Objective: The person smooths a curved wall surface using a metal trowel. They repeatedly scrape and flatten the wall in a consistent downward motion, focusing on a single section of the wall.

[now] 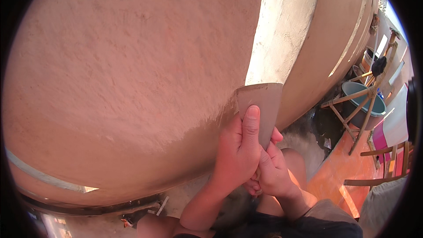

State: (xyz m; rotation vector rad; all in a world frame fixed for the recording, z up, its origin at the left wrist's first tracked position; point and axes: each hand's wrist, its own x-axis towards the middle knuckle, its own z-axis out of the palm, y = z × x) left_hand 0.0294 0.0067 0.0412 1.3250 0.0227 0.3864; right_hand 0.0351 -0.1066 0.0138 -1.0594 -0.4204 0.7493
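Note:
A wide grey scraper blade [263, 99], like a putty knife, is raised with its broad edge at the plastered wall [145, 61]. My left hand [240, 150] is closed around its lower part, with the thumb laid flat along the blade. Lower down and to the right, my right hand [275, 172] wraps the handle end, its fingers curled close to my left hand. Both hands hide most of the handle. Left of the blade, the wall shows a darker smooth patch with a ragged border. A bright sunlit strip [284, 31] runs up the wall above the blade.
At the right, a wooden pole stand [352, 105] leans over a grey-blue tub [363, 99]. Wooden furniture bars [374, 180] stand nearer me, beside an orange floor [339, 172]. Small debris [128, 220] lies at the wall's foot. My bent knees are close below my hands.

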